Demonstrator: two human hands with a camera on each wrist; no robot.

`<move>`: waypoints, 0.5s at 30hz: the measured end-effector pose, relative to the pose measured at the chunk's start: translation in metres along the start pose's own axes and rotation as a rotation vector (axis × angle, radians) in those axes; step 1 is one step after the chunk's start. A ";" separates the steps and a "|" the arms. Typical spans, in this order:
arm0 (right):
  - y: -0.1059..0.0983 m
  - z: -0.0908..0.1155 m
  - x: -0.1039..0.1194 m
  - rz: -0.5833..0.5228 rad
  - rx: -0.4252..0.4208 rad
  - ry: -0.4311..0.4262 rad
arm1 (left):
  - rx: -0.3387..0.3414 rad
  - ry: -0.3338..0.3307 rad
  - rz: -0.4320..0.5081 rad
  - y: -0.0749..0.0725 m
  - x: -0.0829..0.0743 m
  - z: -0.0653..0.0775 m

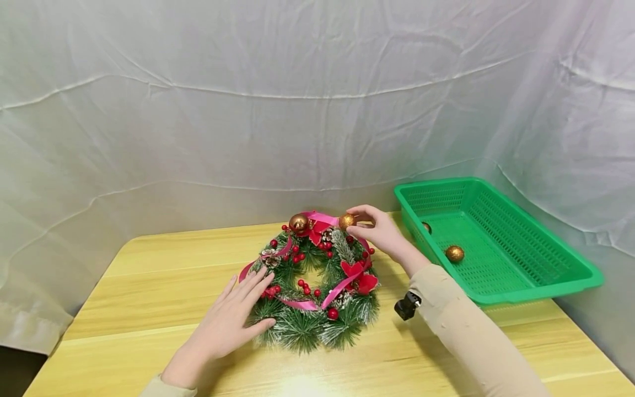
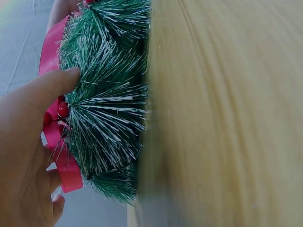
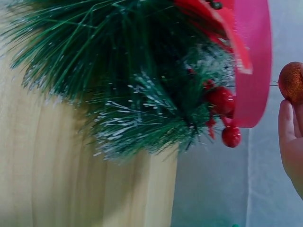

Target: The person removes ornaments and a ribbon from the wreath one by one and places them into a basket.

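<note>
A green frosted wreath (image 1: pixel 301 326) with red berries, pine cones and red flowers lies on the table, a pink ribbon (image 1: pixel 300 304) looped over it. My right hand (image 1: pixel 378 229) pinches a glittery copper ball ornament (image 1: pixel 347 221) above the wreath's far right side. In the right wrist view a thin wire points from the ball (image 3: pixel 290 83) toward the ribbon (image 3: pixel 252 61). My left hand (image 1: pixel 229 314) rests on the wreath's near left side with fingers extended, its thumb against the needles. A shiny copper ball (image 1: pixel 299 223) sits at the wreath's far edge.
To the right stands a green plastic basket (image 1: pixel 533 296), holding a glittery copper ball (image 1: pixel 454 253) and another ball (image 1: pixel 427 227) partly hidden by its wall. A pale curtain (image 1: pixel 278 138) hangs behind the wooden table (image 1: pixel 134 286). A black device (image 1: pixel 408 306) is strapped at my right wrist.
</note>
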State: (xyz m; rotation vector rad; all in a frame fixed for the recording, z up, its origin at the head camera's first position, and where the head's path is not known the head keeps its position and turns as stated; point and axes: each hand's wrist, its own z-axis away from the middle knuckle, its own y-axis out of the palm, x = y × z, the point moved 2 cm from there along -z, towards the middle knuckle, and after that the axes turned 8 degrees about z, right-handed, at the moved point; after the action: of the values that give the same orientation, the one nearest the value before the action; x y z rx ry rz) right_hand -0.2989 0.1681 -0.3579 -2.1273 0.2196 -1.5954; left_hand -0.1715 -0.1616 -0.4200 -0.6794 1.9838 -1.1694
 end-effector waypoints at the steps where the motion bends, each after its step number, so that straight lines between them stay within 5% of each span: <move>1: -0.001 0.001 0.001 0.000 0.003 -0.002 | 0.000 0.001 -0.001 0.000 0.000 0.000; 15: -0.024 0.011 0.006 0.001 -0.002 -0.039 | 0.018 -0.012 0.004 0.000 0.000 0.000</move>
State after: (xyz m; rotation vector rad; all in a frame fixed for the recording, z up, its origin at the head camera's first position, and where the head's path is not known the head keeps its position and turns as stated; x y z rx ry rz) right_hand -0.2898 0.1902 -0.3438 -2.1575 0.2102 -1.5521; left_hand -0.1712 -0.1614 -0.4198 -0.6708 1.9613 -1.1771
